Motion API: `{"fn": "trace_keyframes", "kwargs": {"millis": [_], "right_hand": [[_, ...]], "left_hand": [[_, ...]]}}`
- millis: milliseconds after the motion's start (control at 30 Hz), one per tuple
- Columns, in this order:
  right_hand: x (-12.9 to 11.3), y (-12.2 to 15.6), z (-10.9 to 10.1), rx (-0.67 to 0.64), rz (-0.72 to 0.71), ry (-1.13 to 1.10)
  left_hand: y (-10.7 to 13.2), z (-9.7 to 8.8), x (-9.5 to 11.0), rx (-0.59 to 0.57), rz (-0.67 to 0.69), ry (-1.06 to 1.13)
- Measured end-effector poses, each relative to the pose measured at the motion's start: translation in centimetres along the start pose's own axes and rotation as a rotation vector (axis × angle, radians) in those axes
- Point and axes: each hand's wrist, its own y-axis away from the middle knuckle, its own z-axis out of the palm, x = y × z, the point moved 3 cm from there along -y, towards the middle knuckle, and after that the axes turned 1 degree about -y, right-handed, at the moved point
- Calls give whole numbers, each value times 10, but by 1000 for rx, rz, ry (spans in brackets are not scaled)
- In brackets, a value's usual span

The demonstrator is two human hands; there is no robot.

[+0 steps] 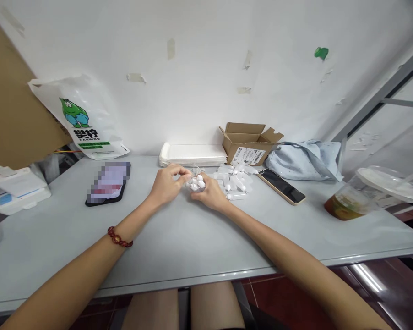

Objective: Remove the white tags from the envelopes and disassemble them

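Note:
Both hands work close together over the middle of the table. My right hand (210, 193) is closed around a bunch of small white pieces (197, 183), their rounded ends facing left; their exact kind is too small to tell. Beside the bunch, my left hand (167, 184) has thumb and forefinger pinched at its left edge, and whatever is between the fingertips is hidden. Just right of my right hand lies a loose pile of small clear plastic tubes with white ends (239, 181). A red beaded bracelet (119, 237) circles my left wrist.
Behind the hands lie a stack of white flat packets (192, 153) and an open cardboard box (247, 142). Phones lie left (108, 183) and right (282, 186). A blue cloth bag (302, 160), a drink cup (350, 197), a white plastic bag (83, 119) and a charger (21, 190) stand around.

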Motion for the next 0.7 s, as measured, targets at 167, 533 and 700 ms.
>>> {"fn": "trace_keyframes", "kwargs": {"millis": [167,533,700], "right_hand": [[-1,0,1,-5,-2,21],[-5,3,5,-26,-48,122],[-5,4,6,-22,-58,118]], "left_hand": [[-3,-2,-3,25,-107,141],[4,8,23,-32,134,-195],[2,-9,22,143,159,-254]]}}
